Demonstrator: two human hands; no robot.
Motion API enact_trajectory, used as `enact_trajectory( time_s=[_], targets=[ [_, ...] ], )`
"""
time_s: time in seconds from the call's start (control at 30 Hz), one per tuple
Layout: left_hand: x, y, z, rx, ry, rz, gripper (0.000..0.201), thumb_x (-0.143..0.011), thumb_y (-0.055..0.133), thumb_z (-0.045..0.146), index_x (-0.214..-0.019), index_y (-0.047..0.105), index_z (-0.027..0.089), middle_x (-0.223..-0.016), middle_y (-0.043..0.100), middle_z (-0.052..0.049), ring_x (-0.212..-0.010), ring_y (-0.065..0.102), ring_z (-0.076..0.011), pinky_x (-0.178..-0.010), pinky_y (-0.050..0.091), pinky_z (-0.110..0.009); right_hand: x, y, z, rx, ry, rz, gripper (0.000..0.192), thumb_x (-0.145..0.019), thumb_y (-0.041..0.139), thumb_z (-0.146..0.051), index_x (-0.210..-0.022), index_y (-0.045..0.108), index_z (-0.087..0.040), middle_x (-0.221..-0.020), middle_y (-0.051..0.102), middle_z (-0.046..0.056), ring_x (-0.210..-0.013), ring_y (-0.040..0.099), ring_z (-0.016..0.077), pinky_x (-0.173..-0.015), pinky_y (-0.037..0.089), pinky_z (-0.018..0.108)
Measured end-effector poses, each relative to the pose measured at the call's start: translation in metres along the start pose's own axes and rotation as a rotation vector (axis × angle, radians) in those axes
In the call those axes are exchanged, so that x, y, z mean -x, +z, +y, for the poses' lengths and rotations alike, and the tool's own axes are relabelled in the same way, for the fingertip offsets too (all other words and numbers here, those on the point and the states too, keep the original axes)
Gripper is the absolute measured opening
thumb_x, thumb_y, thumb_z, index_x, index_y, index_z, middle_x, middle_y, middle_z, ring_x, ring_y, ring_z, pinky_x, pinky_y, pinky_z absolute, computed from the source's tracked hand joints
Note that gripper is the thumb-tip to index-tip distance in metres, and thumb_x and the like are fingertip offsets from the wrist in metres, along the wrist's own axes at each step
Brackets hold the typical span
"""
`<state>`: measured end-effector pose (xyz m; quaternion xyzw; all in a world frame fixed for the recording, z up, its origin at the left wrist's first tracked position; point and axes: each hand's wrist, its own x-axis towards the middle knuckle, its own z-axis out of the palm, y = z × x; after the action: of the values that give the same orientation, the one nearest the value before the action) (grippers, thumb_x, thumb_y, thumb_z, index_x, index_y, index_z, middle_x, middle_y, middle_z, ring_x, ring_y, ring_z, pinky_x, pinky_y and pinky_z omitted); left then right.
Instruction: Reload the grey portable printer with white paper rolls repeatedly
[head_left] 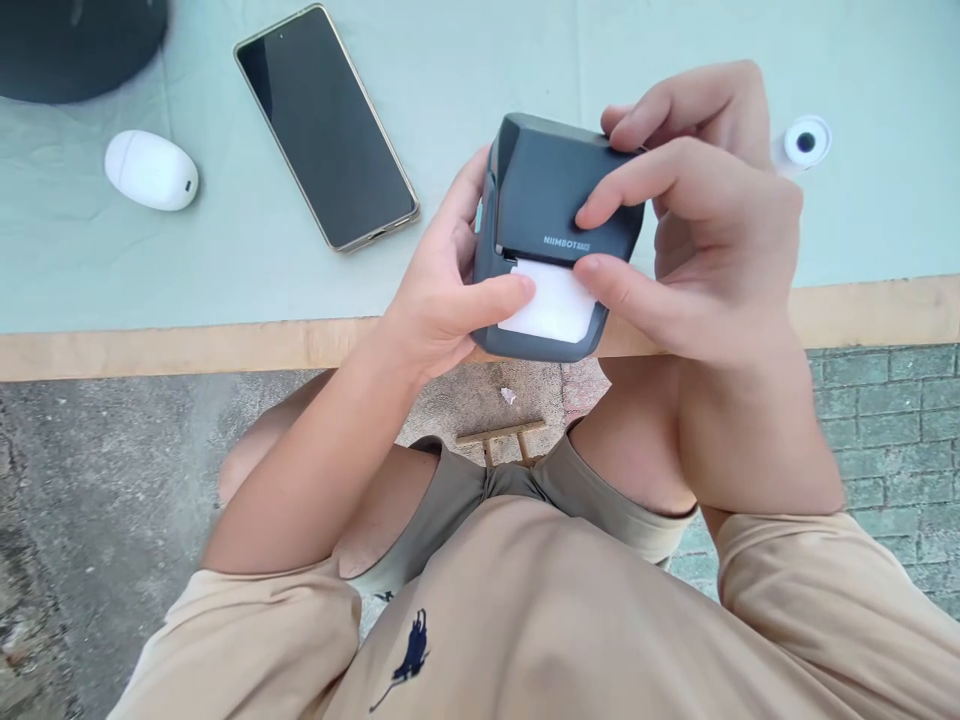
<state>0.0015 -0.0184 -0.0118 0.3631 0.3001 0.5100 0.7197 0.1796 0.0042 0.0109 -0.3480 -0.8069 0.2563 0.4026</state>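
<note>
A dark grey label printer (555,180) marked NIIMBOT is held up over the table's front edge. White label paper (555,310) comes out from under its lid and lies over the front of the body. My left hand (457,280) grips the printer's left side, its thumb pressed on the paper. On the right, my right hand (712,210) has its index fingertip on the lid and its thumb at the lid's lower edge, over the paper's corner. Its other fingers curl at the printer's upper right corner. The printer's underside is hidden.
On the pale green tabletop (487,60) lie a smartphone (326,130) and a white oval case (151,170). A white roll (806,140) stands beyond my right hand. A dark round object (75,45) fills the far left corner. The wooden table edge (187,348) runs before me.
</note>
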Motion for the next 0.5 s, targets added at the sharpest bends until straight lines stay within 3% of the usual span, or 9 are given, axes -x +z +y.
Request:
enact_trajectory(
  time_s=[0.13, 0.23, 0.3, 0.4, 0.5],
  targets=[
    [0.0011, 0.0000, 0.0008, -0.037, -0.005, -0.037, 0.051, -0.062, 0.069, 0.016, -0.111, 0.054, 0.023, -0.096, 0.063, -0.003, -0.098, 0.063, -0.0242, -0.062, 0.047, -0.024, 0.0001, -0.0002, -0.0026, -0.051, 0.043, -0.042, 0.017, -0.076, 0.061, -0.034, -0.089, 0.063, -0.022, -0.113, 0.048, 0.006, -0.115, 0.048, 0.0168, -0.110, 0.041, 0.040],
    [0.0013, 0.0020, 0.0004, 0.008, 0.004, -0.027, 0.052, -0.063, 0.070, 0.023, -0.112, 0.054, 0.025, -0.106, 0.062, -0.004, -0.111, 0.058, -0.0288, -0.071, 0.052, -0.030, -0.0003, 0.0007, -0.0039, -0.098, 0.079, -0.036, 0.017, -0.079, 0.059, -0.033, -0.091, 0.061, -0.022, -0.114, 0.051, 0.005, -0.118, 0.048, 0.0160, -0.105, 0.042, 0.035],
    [0.0012, 0.0032, -0.0003, 0.071, 0.014, -0.004, 0.046, -0.067, 0.069, 0.031, -0.111, 0.055, 0.028, -0.111, 0.062, -0.003, -0.121, 0.052, -0.0309, -0.080, 0.053, -0.036, -0.0005, 0.0017, -0.0040, -0.178, 0.142, -0.041, 0.033, -0.076, 0.062, -0.036, -0.107, 0.056, -0.026, -0.118, 0.050, 0.003, -0.114, 0.049, 0.0146, -0.096, 0.048, 0.030],
    [0.0014, 0.0035, -0.0014, 0.111, 0.032, 0.005, 0.033, -0.071, 0.069, 0.040, -0.101, 0.059, 0.031, -0.109, 0.065, -0.003, -0.125, 0.048, -0.0324, -0.084, 0.053, -0.040, -0.0012, 0.0029, -0.0038, -0.327, 0.296, -0.154, 0.063, -0.072, 0.067, -0.041, -0.127, 0.038, -0.032, -0.127, 0.046, 0.001, -0.101, 0.052, 0.0116, -0.077, 0.050, 0.024],
    [0.0024, 0.0028, -0.0023, 0.040, 0.023, 0.011, 0.028, -0.072, 0.069, 0.042, -0.097, 0.060, 0.031, -0.100, 0.066, -0.004, -0.116, 0.054, -0.0327, -0.073, 0.052, -0.038, -0.0021, 0.0032, -0.0047, -0.425, 0.340, -0.232, 0.061, -0.074, 0.065, -0.039, -0.125, 0.033, -0.031, -0.118, 0.049, 0.001, -0.089, 0.051, 0.0088, -0.069, 0.047, 0.022]
  ],
)
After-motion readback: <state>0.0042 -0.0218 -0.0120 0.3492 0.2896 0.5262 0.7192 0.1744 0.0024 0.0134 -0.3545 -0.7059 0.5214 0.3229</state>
